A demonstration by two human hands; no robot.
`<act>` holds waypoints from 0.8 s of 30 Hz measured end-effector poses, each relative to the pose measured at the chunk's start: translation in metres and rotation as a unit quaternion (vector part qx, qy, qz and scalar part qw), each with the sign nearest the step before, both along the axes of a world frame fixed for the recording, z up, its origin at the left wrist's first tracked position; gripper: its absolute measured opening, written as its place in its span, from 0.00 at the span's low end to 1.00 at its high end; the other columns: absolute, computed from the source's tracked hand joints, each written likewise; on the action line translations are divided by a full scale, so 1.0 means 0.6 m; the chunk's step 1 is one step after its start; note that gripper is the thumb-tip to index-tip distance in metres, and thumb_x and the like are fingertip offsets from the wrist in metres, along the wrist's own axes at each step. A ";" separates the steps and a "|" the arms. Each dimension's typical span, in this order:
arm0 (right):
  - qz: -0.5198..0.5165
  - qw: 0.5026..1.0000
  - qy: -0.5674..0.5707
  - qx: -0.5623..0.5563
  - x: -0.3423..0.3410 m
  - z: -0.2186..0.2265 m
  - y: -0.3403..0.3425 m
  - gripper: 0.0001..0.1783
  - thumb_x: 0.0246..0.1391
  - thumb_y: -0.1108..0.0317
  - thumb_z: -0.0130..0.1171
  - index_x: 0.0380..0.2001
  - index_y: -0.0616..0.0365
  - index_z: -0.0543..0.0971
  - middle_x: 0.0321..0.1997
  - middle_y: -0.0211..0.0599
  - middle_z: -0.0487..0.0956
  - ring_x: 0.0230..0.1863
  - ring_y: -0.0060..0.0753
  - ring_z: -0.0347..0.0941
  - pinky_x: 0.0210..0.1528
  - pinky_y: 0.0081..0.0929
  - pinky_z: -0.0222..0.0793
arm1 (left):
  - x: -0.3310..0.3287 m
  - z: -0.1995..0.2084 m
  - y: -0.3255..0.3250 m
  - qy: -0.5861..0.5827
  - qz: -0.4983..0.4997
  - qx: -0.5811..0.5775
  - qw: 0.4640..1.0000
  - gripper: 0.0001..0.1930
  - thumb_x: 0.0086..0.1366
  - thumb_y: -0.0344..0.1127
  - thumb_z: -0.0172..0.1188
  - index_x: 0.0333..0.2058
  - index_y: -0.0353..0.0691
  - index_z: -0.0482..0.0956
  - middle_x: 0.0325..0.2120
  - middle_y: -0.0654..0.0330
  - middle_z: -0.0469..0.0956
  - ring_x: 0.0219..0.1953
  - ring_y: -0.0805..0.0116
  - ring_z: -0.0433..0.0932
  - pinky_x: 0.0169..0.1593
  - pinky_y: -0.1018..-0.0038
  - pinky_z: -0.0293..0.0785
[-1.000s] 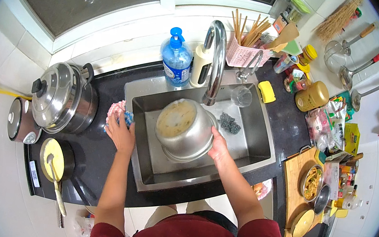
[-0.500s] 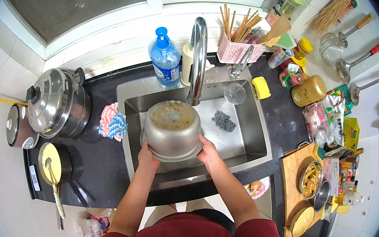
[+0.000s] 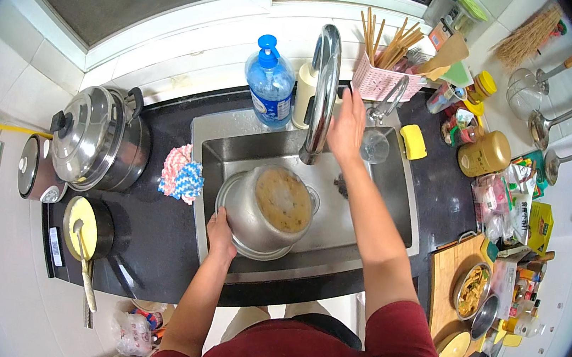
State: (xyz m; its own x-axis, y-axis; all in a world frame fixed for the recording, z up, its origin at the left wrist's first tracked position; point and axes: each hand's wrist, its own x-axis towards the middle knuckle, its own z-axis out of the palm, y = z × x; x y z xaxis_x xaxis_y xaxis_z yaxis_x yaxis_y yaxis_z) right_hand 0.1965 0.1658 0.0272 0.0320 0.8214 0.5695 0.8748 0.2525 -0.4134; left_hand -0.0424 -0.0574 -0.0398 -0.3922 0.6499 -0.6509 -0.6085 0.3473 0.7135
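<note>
Tilted onto its side over the sink (image 3: 378, 241), a metal pot (image 3: 248, 209) turns its brown-stained bottom to the right. My left hand (image 3: 221, 237) grips its rim at the lower left. Up beside the tall chrome faucet (image 3: 322, 90), my right hand (image 3: 347, 130) is off the pot, its fingers stretched out; whether they touch the faucet's lever is hidden. A dark scouring pad (image 3: 341, 185) lies in the basin, partly covered by my right forearm. Under the small second tap (image 3: 389, 102) sits a round, see-through object (image 3: 375, 146).
Behind the sink stand a blue pump bottle (image 3: 269, 87) and a pink basket (image 3: 387, 82) of chopsticks. A yellow sponge (image 3: 413, 142) lies to the right, a knitted pink-and-blue cloth (image 3: 182, 174) to the left. A steamer pot (image 3: 101, 141) and a cutting board (image 3: 447, 277) flank them.
My right hand has let go of the pot and moved up to the faucet. The pot has tipped to the right in my left hand. The whole view has shifted slightly.
</note>
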 end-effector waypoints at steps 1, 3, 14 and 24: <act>0.012 0.999 -0.048 -0.010 0.006 0.003 0.022 0.24 0.42 0.75 0.54 0.46 0.68 0.67 0.52 0.56 0.67 0.54 0.54 0.60 0.58 0.41 0.54 | -0.001 -0.006 0.003 0.010 -0.014 -0.005 1.000 0.18 0.66 0.41 0.46 0.47 0.31 0.65 0.42 0.53 0.71 0.43 0.64 0.71 0.47 0.69 0.67; 0.026 0.994 -0.078 -0.070 0.008 -0.007 0.051 0.17 0.41 0.78 0.51 0.39 0.67 0.70 0.50 0.55 0.68 0.53 0.52 0.62 0.56 0.39 0.58 | -0.001 -0.013 0.007 0.027 -0.029 -0.013 0.999 0.18 0.66 0.41 0.46 0.47 0.31 0.65 0.42 0.53 0.71 0.42 0.63 0.71 0.46 0.68 0.68; 0.046 0.983 -0.144 -0.102 0.035 -0.084 0.017 0.30 0.47 0.75 0.46 0.57 0.67 0.59 0.61 0.54 0.59 0.63 0.50 0.54 0.64 0.41 0.47 | 0.040 -0.031 0.028 -0.041 0.057 -0.062 0.996 0.17 0.66 0.38 0.45 0.49 0.33 0.63 0.46 0.52 0.68 0.47 0.55 0.69 0.50 0.57 0.67; 0.031 0.986 -0.061 -0.150 0.015 -0.066 -0.046 0.36 0.47 0.68 0.55 0.59 0.66 0.55 0.62 0.56 0.56 0.64 0.51 0.51 0.65 0.43 0.45 | 0.081 -0.040 0.032 -0.005 0.031 -0.066 0.997 0.15 0.63 0.35 0.48 0.45 0.32 0.64 0.40 0.55 0.69 0.39 0.62 0.70 0.43 0.61 0.68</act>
